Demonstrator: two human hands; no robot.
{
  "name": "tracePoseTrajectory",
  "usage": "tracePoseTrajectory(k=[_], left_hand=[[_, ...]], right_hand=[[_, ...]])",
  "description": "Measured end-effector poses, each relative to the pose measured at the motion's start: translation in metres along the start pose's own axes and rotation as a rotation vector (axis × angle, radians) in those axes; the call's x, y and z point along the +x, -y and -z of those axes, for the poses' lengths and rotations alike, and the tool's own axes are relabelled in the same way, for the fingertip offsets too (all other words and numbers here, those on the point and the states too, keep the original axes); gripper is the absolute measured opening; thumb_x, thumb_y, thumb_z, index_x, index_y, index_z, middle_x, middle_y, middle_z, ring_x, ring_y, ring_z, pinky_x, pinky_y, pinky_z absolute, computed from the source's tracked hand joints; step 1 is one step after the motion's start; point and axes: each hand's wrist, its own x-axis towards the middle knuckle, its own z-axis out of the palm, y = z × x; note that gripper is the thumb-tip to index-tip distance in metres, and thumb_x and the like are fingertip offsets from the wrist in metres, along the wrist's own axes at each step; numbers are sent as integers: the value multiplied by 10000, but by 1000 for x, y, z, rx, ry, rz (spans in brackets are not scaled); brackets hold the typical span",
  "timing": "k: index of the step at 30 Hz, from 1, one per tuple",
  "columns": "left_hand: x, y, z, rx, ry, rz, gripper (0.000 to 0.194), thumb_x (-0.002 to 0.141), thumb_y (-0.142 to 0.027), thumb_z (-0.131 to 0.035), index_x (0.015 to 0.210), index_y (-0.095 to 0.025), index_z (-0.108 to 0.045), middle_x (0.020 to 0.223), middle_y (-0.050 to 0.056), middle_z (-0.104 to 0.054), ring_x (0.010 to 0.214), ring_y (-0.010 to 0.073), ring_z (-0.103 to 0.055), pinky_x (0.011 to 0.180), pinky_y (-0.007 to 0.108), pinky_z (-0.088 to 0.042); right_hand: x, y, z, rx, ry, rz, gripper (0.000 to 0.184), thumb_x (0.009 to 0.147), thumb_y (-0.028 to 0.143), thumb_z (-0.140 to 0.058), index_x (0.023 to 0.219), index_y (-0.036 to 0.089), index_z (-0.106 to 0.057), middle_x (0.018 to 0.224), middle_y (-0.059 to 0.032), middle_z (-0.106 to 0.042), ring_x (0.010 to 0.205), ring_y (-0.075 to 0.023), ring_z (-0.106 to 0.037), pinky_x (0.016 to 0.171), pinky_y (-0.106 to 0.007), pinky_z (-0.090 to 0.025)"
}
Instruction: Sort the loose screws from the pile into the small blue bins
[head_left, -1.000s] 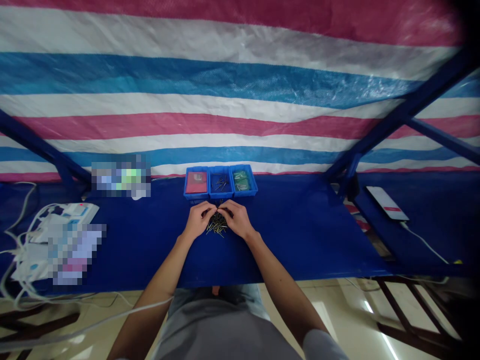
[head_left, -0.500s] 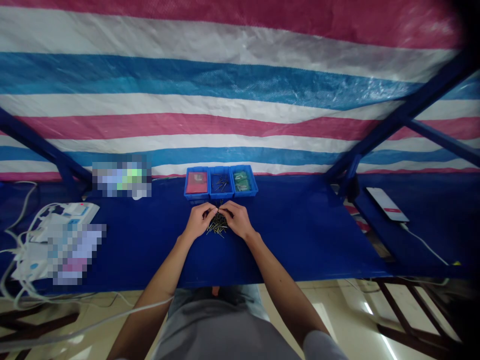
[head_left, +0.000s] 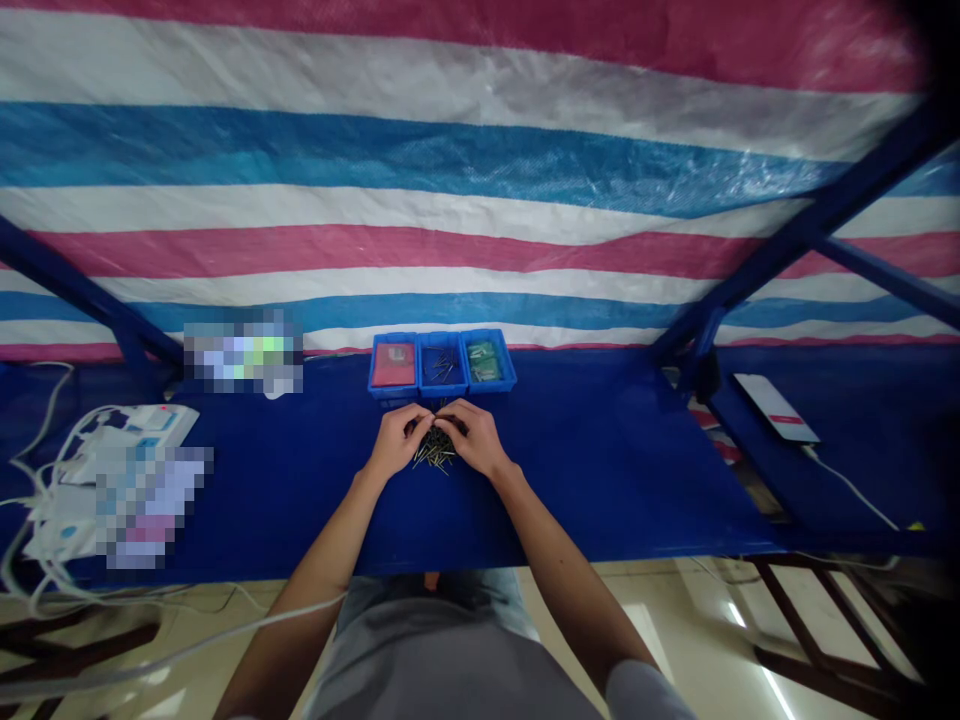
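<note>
Sitting square to the bench, view looking down. A striped pink, white and blue tarpaulin (head_left: 480,150) filled the top of the frame, with a blue steel frame (head_left: 810,230) at upper right. Below it ran a blue tabletop (head_left: 600,480) across the middle. A tangle of white cables (head_left: 45,530) and a power strip (head_left: 142,425) sat at far left, and a phone (head_left: 776,408) lay on a lower shelf at right.

Top centre of the tabletop: three blue plastic bins (head_left: 442,363) side by side. Left bin held a flat red packet (head_left: 394,365), right bin a green packet (head_left: 482,360). Middle bin held a few dark nails (head_left: 441,368).

Most nails were still out of the bins, in a loose pile (head_left: 433,455) just below the middle bin, centre frame. The left hand (head_left: 397,440) and right hand (head_left: 476,438) curled in over it from either side, nearly meeting. The fingers (head_left: 420,422) were bent down into the pile, not spread open. Whether they had hold of any nails, I couldn't tell.
</note>
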Motion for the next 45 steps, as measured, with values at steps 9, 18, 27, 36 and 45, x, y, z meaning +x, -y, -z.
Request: tracePoseTrajectory(k=[9,18,27,36,45], left_hand=[[0,-1,-1,5,0,-18,266,959,-359,-541,829,-162,-661,724,18,-626,635,127,-537,599,239,-381],[-1,2,-2,7,-6,-12,272,953,-369,-549,816,-162,-658,712,14,-624,615,123,-523,584,238,-371],[0,0,-1,-8,12,8,305,956,-386,-537,790,-159,-655,695,11,-622,619,126,-533,591,236,-376],[1,0,1,-42,47,31,319,963,-382,-526,779,-155,-654,692,16,-642,653,141,-579,649,244,-417],[2,0,-2,2,14,-6,283,968,-360,-521,805,-164,-644,714,15,-628,660,136,-562,632,242,-402]], right_hand=[[0,-5,-1,-55,35,7,282,1016,342,-472,921,212,-703,847,-45,-664,767,-161,-621,720,-259,-456],[0,-2,-2,5,2,21,191,984,266,-525,971,219,-710,920,-50,-689,822,-162,-645,769,-272,-484],[0,-2,-2,72,-26,41,183,972,246,-540,962,227,-722,927,-54,-693,835,-167,-655,782,-286,-510],[-1,-6,-5,39,-21,33,169,966,212,-534,903,221,-690,890,-37,-670,802,-150,-639,751,-259,-484],[-1,-2,-3,-45,12,2,135,978,245,-508,924,210,-626,865,-31,-649,780,-156,-612,719,-258,-444]])
